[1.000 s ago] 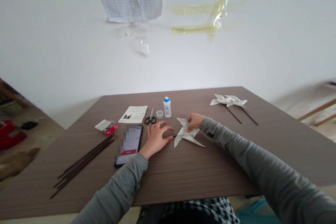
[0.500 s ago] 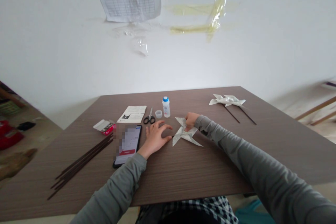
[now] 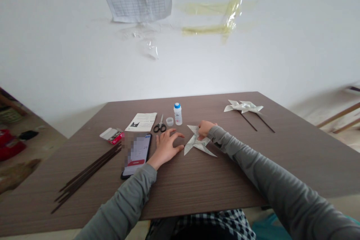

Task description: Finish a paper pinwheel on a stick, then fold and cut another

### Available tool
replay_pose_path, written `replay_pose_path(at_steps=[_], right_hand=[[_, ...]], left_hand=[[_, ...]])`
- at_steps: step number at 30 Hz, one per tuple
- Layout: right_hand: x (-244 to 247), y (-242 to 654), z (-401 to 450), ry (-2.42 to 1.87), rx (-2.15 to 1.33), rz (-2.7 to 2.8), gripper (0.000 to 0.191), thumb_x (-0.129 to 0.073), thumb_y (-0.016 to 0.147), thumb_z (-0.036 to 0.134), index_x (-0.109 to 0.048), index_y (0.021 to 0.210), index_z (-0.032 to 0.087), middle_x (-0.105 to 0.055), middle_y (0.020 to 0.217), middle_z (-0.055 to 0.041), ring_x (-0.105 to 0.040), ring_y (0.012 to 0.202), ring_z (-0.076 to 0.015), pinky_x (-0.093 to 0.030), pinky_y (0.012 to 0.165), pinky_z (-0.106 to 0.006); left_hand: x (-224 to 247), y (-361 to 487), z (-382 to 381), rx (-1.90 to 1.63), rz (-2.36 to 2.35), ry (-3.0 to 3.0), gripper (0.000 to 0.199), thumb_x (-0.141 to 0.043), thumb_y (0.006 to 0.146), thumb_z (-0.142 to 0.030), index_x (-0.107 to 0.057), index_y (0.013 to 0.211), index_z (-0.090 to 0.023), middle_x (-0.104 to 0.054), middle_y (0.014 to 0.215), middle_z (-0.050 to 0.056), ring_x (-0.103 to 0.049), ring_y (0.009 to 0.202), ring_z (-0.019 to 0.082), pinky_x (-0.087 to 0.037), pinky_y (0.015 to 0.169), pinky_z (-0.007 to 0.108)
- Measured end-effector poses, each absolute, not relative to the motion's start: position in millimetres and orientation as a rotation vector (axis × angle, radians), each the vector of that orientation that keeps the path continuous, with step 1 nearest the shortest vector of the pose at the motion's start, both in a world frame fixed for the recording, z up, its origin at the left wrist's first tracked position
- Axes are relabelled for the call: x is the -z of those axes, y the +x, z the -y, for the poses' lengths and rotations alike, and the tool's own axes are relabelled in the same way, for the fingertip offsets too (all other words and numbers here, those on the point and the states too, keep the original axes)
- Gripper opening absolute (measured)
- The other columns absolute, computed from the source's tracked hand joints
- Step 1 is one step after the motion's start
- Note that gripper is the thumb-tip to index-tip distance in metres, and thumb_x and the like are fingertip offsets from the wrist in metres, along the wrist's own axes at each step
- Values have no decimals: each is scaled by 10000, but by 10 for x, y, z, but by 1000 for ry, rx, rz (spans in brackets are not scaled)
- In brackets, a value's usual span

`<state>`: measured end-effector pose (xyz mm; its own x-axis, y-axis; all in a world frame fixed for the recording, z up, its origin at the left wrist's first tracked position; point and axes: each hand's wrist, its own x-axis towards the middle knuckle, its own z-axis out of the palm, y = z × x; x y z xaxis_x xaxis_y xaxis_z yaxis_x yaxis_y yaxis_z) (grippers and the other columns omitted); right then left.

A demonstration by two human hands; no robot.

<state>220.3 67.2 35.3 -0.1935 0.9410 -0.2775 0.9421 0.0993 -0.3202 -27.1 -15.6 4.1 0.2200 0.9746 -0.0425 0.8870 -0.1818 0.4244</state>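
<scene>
A four-pointed pinwheel (image 3: 194,143) of printed paper lies on the brown table in front of me. My right hand (image 3: 205,129) is closed, with its fingertips pressed down on the pinwheel's middle; whether they pinch the paper or something small is hidden. To the left, my left hand (image 3: 167,147) rests on the table with its fingers spread, the thumb tip close to the pinwheel's left edge. Two finished-looking paper pinwheels (image 3: 244,107) on dark sticks lie at the back right.
Behind my hands stand a glue bottle (image 3: 178,114), a small clear cap (image 3: 169,121) and scissors (image 3: 160,127). Further left are folded paper (image 3: 141,122), a phone (image 3: 137,157), a red-and-white box (image 3: 112,135) and dark sticks (image 3: 87,176). The table (image 3: 180,191) meets a white wall.
</scene>
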Motion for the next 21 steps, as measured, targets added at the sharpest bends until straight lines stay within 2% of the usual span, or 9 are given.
replay_pose_path(at_steps=[4,10,17,21], right_hand=[[-427,2170,-625,2022,639,-2185,291,-1032,810,186,-1005,1081,286,-993,1251,-138,-890,1422,-532,-675,1234,-647],[-465,2152,-551,2038,586,-2157,360,-981,832,177,-1019,1159,323,-1004,1195,-90,-893,1422,-478,-663,1225,-591],[-438,2190,-527,2038,578,-2206,261,-987,817,188,-1021,1031,335,-996,1143,-95,-893,1381,-488,-661,1153,-560],[-413,2217,-519,2021,593,-2245,239,-986,825,178,-1012,1017,317,-990,1151,-84,-891,1354,-455,-641,1172,-540]], left_hand=[[-25,-281,138,-339,-1726,2147,459,-954,1105,-375,-925,1560,-424,-667,1958,114,-547,1882,506,-332,1572,865],[10,-298,123,-342,-1711,2163,480,-955,1103,-390,-912,1580,-424,-663,1957,124,-541,1886,504,-338,1571,864],[61,-324,105,-371,-1696,2197,485,-963,1077,-432,-917,1560,-431,-699,1918,118,-583,1845,500,-377,1558,838],[83,-337,106,-357,-1704,2199,506,-936,1096,-433,-898,1601,-429,-691,1925,123,-571,1855,495,-358,1565,838]])
